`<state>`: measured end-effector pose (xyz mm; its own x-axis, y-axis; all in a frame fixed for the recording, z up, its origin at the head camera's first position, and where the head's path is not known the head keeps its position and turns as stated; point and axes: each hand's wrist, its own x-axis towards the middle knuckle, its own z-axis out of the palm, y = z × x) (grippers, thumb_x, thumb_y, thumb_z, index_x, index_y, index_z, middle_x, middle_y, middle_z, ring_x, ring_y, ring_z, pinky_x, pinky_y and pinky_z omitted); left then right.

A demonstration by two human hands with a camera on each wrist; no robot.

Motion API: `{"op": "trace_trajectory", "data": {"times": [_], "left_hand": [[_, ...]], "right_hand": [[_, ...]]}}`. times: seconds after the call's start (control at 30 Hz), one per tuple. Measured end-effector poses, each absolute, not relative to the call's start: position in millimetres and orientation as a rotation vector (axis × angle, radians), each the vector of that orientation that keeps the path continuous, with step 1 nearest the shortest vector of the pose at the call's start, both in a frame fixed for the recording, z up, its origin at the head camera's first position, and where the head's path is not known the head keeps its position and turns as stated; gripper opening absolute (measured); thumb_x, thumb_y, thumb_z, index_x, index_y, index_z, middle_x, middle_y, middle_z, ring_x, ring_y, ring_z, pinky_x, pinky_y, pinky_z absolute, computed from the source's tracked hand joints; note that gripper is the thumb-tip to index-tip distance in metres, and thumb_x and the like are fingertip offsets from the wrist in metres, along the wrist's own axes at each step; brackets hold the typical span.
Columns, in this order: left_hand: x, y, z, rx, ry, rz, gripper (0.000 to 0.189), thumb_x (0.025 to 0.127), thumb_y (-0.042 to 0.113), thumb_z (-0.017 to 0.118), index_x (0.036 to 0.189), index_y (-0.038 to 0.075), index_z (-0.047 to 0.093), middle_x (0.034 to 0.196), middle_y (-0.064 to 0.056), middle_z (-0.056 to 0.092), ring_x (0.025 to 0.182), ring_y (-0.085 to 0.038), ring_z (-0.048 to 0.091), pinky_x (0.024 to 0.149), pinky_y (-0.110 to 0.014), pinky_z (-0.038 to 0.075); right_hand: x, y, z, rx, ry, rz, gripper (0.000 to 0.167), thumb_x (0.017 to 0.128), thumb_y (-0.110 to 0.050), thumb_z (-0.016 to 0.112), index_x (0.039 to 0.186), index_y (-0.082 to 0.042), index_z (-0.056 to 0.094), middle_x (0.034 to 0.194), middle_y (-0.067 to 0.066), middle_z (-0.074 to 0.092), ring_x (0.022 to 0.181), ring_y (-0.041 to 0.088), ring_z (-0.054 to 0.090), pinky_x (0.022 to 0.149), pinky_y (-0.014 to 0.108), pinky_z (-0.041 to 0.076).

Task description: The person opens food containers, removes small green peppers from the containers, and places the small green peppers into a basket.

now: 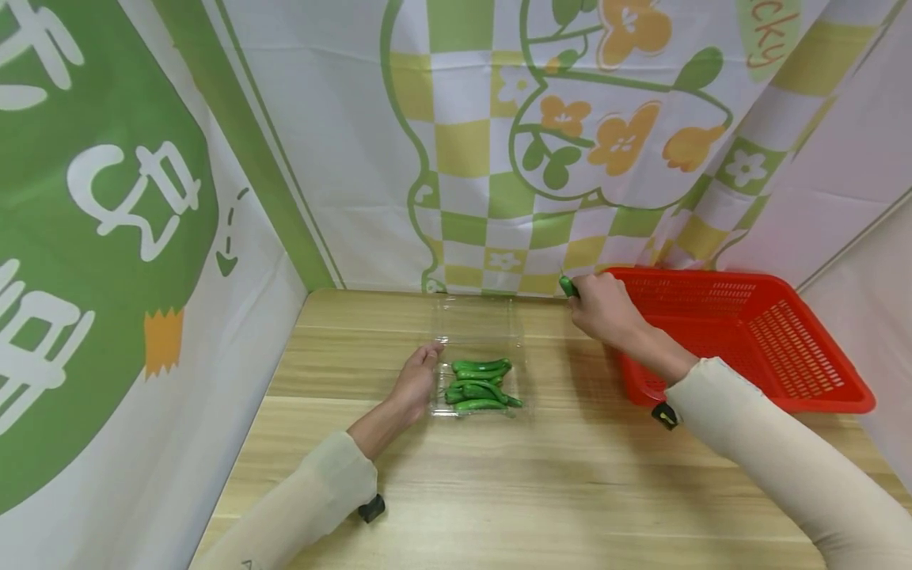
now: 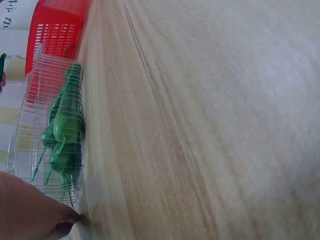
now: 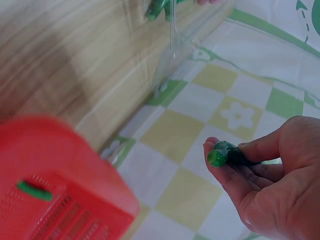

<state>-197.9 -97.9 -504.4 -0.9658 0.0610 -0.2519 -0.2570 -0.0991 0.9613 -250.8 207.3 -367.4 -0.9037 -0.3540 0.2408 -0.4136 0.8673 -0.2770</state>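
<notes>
My right hand (image 1: 606, 307) is raised beside the red basket, pinching a green pepper (image 3: 225, 154) between thumb and fingers. One end of the pepper points out of the grip. On the table, a clear plastic box (image 1: 522, 348) lies with its lid (image 1: 473, 317) folded back toward the wall. Several green peppers (image 1: 479, 392) are lying in the box, roughly side by side. At the box's left side, my left hand (image 1: 416, 384) holds its edge. In the left wrist view, that hand's fingertips (image 2: 70, 216) are curled low against the box's near end.
A red perforated basket (image 1: 712, 332) stands at the back right, partly behind my right forearm. The wooden table (image 1: 456, 483) meets a printed cloth wall (image 1: 342, 158) at the back, with another hanging on the left.
</notes>
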Motion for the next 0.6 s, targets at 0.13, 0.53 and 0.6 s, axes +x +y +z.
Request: {"op": "trace_trajectory", "data": {"times": [0.13,0.53,0.6], "left_hand": [[-198,-97,-504,-0.216,1.965,2.170,0.042,0.115,0.010,0.029,0.150,-0.009,0.043,0.166,-0.027,0.032,0.158,-0.045,0.020,0.131,-0.060,0.010],[-198,-96,-503,-0.219,1.957,2.167,0.043,0.115,0.010,0.029,0.151,-0.009,0.042,0.167,-0.027,0.031,0.159,-0.045,0.018,0.131,-0.061,0.008],[-197,-97,-502,-0.215,1.965,2.169,0.043,0.115,0.011,0.029,0.151,-0.010,0.041,0.167,-0.027,0.031,0.159,-0.046,0.019,0.131,-0.061,0.009]], "right_hand": [[-255,221,-362,0.543,-2.844,0.460,0.042,0.090,0.003,0.056,0.061,-0.016,0.032,0.061,-0.005,0.024,0.060,0.020,0.033,0.055,0.037,0.036],[-270,262,-349,0.394,-2.833,0.461,0.034,0.088,0.001,0.053,0.062,-0.013,0.037,0.061,0.000,0.032,0.063,0.027,0.041,0.058,0.047,0.043],[-272,266,-349,0.378,-2.845,0.480,0.033,0.088,0.001,0.052,0.062,-0.013,0.037,0.061,0.000,0.032,0.063,0.027,0.040,0.056,0.045,0.041]]}}
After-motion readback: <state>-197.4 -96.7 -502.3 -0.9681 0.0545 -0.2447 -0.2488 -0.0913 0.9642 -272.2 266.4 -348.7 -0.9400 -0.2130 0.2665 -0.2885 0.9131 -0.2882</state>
